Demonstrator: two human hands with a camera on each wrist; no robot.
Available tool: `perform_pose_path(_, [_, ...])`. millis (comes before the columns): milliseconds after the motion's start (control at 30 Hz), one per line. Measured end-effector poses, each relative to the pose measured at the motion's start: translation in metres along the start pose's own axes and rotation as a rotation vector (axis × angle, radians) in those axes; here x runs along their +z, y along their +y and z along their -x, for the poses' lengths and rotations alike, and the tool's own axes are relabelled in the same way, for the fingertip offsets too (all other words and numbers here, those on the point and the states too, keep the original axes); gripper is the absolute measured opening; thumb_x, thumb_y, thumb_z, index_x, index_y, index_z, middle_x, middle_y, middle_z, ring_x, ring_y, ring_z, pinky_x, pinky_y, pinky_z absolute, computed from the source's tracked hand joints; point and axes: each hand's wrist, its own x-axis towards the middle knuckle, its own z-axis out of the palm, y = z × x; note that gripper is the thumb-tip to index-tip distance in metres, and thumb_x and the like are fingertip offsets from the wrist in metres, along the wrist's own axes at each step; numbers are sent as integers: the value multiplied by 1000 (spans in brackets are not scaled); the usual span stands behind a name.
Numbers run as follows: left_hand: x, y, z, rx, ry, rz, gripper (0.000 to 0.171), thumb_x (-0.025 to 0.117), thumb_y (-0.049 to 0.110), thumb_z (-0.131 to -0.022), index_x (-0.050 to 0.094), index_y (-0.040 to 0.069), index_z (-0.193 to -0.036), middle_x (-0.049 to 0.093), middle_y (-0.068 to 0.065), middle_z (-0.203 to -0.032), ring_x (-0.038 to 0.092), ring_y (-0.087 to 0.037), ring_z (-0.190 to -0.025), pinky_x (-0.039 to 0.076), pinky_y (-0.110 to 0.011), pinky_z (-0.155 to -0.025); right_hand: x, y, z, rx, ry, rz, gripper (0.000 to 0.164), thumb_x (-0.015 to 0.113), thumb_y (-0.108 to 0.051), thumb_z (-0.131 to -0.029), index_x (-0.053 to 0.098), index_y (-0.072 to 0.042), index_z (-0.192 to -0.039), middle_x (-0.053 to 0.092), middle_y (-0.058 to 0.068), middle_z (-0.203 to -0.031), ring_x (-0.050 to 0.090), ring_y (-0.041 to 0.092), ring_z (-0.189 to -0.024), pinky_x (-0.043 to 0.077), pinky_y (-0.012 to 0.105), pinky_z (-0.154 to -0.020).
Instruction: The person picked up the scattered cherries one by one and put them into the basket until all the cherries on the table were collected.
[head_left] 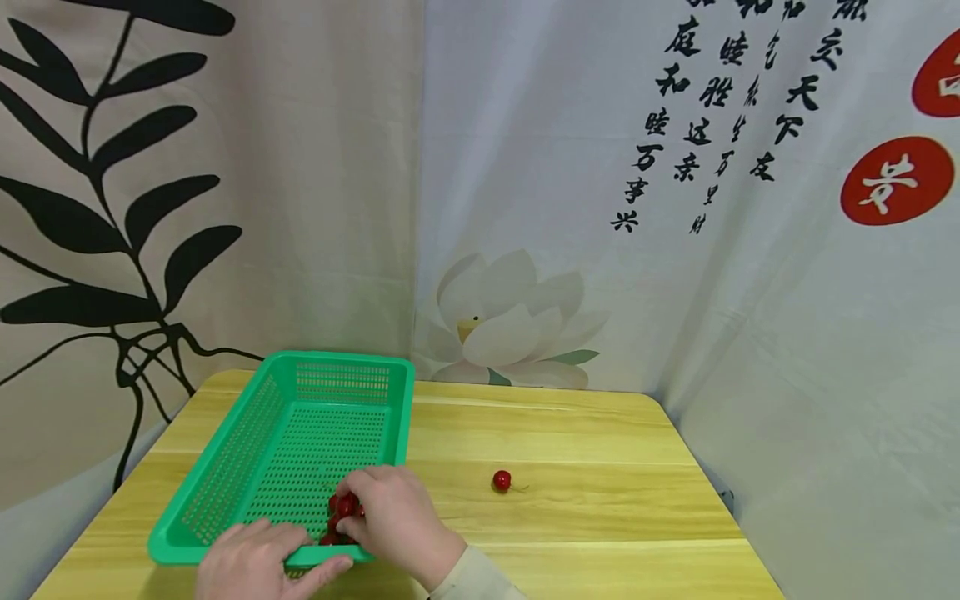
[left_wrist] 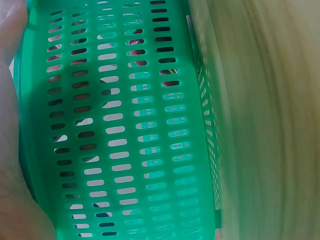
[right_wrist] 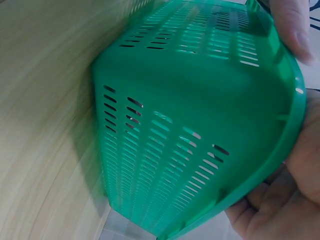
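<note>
A green perforated plastic basket [head_left: 345, 358] rests on the wooden table. My left hand [head_left: 251, 560] holds its near rim, the fingers over the edge and the thumb along the outside. My right hand [head_left: 401, 517] reaches over the near right corner, thumb and fingers curled round dark red cherries [head_left: 346, 505] bunched against the front wall. Red bits also show through the slots of the basket wall [left_wrist: 120, 145] in the left wrist view. In the right wrist view the basket's outer corner [right_wrist: 200, 100] hides the cherries. One single cherry [head_left: 502, 481] with its stem lies on the table, right of the basket.
The yellow wood-grain table [head_left: 600, 517] ends at the back against a pale cloth backdrop [head_left: 322, 167] printed with leaves, a lotus and characters. Another stretch of cloth hangs past the table's right edge.
</note>
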Motion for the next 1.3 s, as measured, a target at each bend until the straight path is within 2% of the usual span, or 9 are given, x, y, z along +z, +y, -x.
perform_pose_path(333, [-1,2,0,-8,-24,-12,55,72,79,-59,40,35,-53,36,19,-46,30,-5,-43,30,-25,-38,2,2,1,-4,-27,-3,28,85,-40,-76,72,-26,-96,64,-19,-82,49,-7,-72,44,16,-71])
perform_pose_path(567, [-1,2,0,-4,-27,-11,56,72,80,-59,40,35,-52,36,18,-46,29,-5,-42,28,-24,-37,2,2,1,3,-42,-10,25,82,-41,-80,72,-26,-97,67,-18,-86,50,-7,-74,44,16,-72])
perform_pose_path(700, [-2,3,0,-12,-19,-9,55,72,79,-59,41,34,-52,38,18,-46,31,-5,-42,29,-24,-38,1,2,4,-9,3,-61,21,79,-39,-84,71,-25,-96,68,-17,-89,51,-6,-78,44,15,-75])
perform_pose_path(867, [-2,3,0,-21,-16,-8,56,73,78,-58,39,35,-52,34,19,-46,27,-5,-42,25,-23,-38,-4,6,8,-14,76,-118,22,74,-34,-89,68,-19,-105,66,-11,-102,53,0,-95,47,15,-83])
perform_pose_path(967, [-2,2,0,-26,-30,-18,55,73,79,-59,40,35,-52,35,19,-46,26,-5,-41,23,-23,-38,-8,15,12,12,94,-131,26,72,-32,-92,65,-17,-112,63,-8,-110,52,2,-103,48,16,-87])
perform_pose_path(1067, [-2,2,0,-29,-45,-29,54,72,80,-59,41,36,-52,37,18,-45,27,-4,-41,25,-24,-37,-10,27,19,48,118,-139,28,72,-30,-91,64,-16,-114,63,-7,-111,53,4,-105,49,21,-88])
perform_pose_path(1233, [0,1,2,-37,-69,-28,52,72,81,-58,45,36,-52,42,18,-46,31,-4,-41,29,-26,-38,-14,57,37,137,153,-97,29,75,-29,-89,65,-15,-112,65,-4,-107,57,8,-98,54,28,-80])
perform_pose_path(1300, [1,1,3,-41,-74,-26,51,71,81,-58,46,37,-52,45,17,-47,33,-5,-42,30,-26,-39,-16,71,45,190,138,-65,29,75,-30,-89,66,-14,-112,65,-3,-107,59,10,-96,55,31,-76])
